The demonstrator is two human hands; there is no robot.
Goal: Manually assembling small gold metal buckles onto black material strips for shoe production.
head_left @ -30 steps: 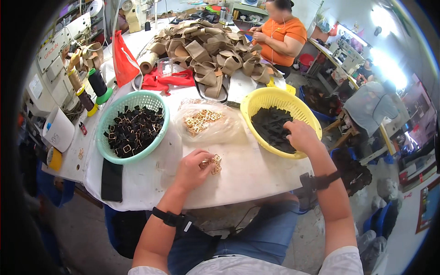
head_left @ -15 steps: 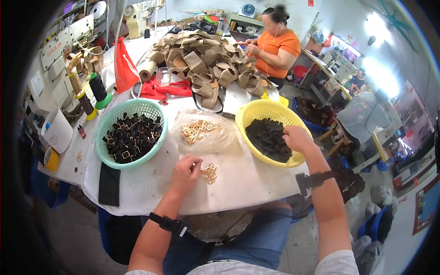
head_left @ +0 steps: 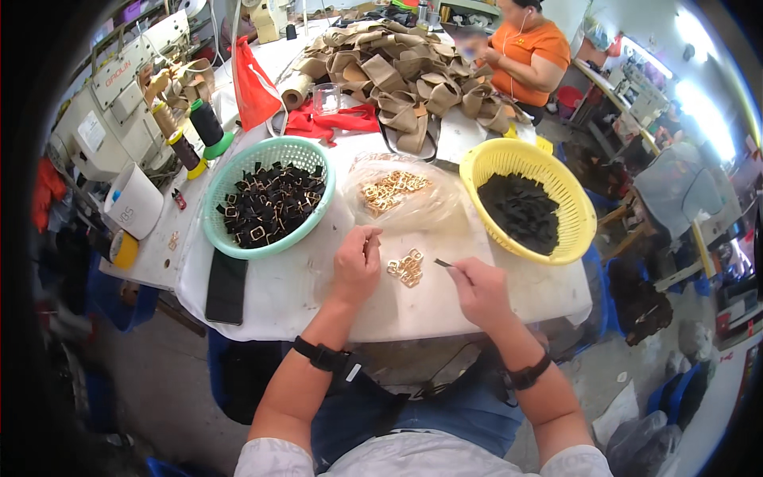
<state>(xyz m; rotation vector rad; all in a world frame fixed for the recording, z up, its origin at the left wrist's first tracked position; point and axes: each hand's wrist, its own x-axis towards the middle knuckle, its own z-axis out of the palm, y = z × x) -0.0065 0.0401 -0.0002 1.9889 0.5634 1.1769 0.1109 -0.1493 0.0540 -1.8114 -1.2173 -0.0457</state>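
Note:
My right hand pinches a small black strip between thumb and fingertips, above the white table. My left hand is closed, its fingertips pressed together; what they hold, if anything, is hidden. Between the two hands lies a small heap of gold buckles. Behind it, a clear plastic bag holds many more gold buckles. The yellow basket to the right contains loose black strips. In the mint green basket on the left are black strips fitted with gold buckles.
A black phone lies by the green basket. Tan fabric pieces are piled at the back, near red cloth. Thread spools and a sewing machine stand at left. Across the table is a person in orange.
My right hand has come out of the yellow basket with a black strip and moved left towards the buckle heap. My left hand stays beside the heap. The whole view has shifted.

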